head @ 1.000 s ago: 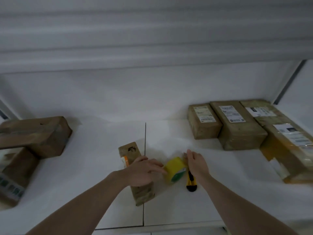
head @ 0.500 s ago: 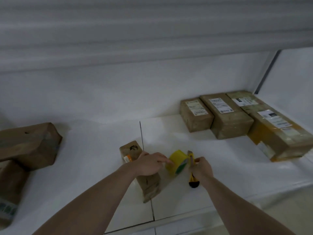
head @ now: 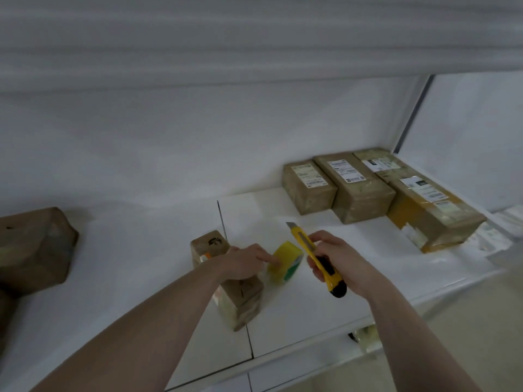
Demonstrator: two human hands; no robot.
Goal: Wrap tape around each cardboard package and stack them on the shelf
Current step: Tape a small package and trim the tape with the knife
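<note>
The small cardboard package (head: 226, 275) lies on the white shelf (head: 297, 312), its long axis running away from the person. The left hand (head: 243, 263) rests on it, fingers touching the yellow tape roll (head: 284, 263) just right. The right hand (head: 336, 260) grips the yellow utility knife (head: 314, 257), blade out, just right of the roll and nearest the likely cut.

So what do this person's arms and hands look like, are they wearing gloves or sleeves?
No gloves and no sleeves show. Both forearms come in bare from the bottom edge of the picture, and the left hand and right hand are bare too. No watch, ring, bracelet or marking shows on either wrist or on the fingers, though the light is dim and the picture a little soft.
</note>
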